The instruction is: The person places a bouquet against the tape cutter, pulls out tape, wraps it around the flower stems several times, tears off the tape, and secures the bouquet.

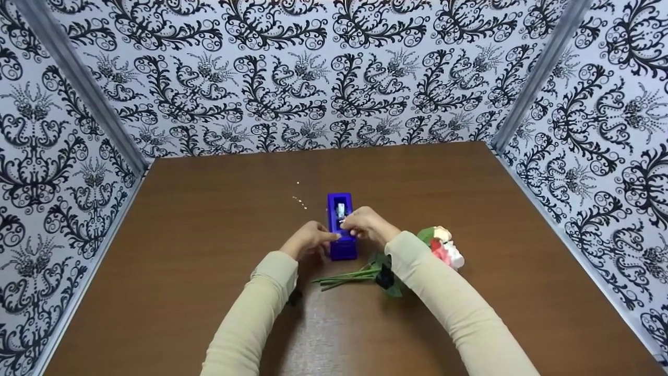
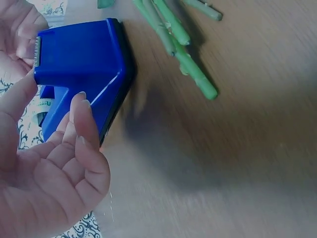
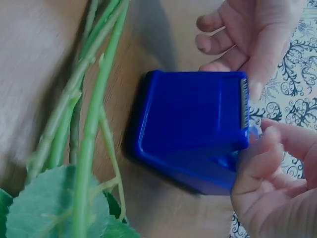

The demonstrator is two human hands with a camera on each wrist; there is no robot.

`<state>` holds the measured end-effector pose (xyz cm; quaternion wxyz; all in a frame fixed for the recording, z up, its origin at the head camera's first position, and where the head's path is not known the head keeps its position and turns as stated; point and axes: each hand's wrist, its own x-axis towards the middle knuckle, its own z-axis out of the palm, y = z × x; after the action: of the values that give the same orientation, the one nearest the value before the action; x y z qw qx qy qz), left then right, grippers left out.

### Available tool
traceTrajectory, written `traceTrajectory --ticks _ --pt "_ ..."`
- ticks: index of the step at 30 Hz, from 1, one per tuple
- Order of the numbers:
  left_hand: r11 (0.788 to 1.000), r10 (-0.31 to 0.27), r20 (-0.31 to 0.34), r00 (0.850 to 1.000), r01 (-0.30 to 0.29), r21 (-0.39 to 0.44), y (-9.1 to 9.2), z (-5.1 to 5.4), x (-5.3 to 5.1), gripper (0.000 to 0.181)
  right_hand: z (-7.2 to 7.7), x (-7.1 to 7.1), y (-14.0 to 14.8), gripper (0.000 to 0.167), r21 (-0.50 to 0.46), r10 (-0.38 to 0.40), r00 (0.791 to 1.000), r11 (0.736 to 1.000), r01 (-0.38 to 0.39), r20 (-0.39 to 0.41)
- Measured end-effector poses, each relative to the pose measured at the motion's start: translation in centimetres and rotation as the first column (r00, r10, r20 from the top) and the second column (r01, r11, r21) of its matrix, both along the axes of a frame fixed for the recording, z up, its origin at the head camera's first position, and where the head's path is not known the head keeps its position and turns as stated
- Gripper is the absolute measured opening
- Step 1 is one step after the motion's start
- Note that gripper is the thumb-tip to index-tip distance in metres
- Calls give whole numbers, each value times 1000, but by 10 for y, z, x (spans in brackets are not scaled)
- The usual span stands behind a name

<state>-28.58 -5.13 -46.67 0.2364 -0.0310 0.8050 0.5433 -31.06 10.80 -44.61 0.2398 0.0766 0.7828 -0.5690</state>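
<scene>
A blue tape dispenser (image 1: 343, 249) with a serrated metal cutter (image 2: 36, 51) stands on the table between both hands. Inside its opening sits a tape roll (image 1: 341, 210), partly covered in the wrist views. My left hand (image 1: 311, 237) holds the dispenser's left side, thumb by the cutter and the other fingers bent alongside the body. From the right, my right hand (image 1: 368, 223) reaches over the opening. Thumb and forefinger pinch what looks like the tape's loose end (image 3: 254, 131) beside the cutter; the fingers hide most of it.
Nearer the body lies a bunch of flowers, its green stems (image 1: 344, 278) pointing left and its white, red and cream blooms (image 1: 443, 248) partly behind the right sleeve. Small shiny specks (image 1: 300, 201) dot the table beyond the left hand. Patterned walls (image 1: 313, 78) enclose the table.
</scene>
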Motion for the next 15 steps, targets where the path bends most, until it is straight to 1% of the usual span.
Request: traceTrajectory --ticks 2,4,7,9,12,15 --pt "1000 -11 19 1000 10 27 0 0 1 24 0 -1 2 16 -29 4 1000 1000 -3 27" --pt "999 -21 40 999 19 44 0 1 1 25 1 -3 4 14 -80 -13 998 997 17 54" --pt "999 -31 48 998 30 30 -1 1 0 25 4 -6 5 9 -137 -52 996 989 61 73" --pt "999 -28 55 998 27 19 -2 2 -1 26 6 -7 5 8 -163 -64 995 984 76 80" --pt "1000 -26 66 997 25 12 -3 0 -4 28 9 -8 3 16 -176 -39 994 983 57 104" --pt "1000 -19 80 997 18 18 -3 0 -6 32 10 -7 2 31 -180 -23 991 982 47 134"
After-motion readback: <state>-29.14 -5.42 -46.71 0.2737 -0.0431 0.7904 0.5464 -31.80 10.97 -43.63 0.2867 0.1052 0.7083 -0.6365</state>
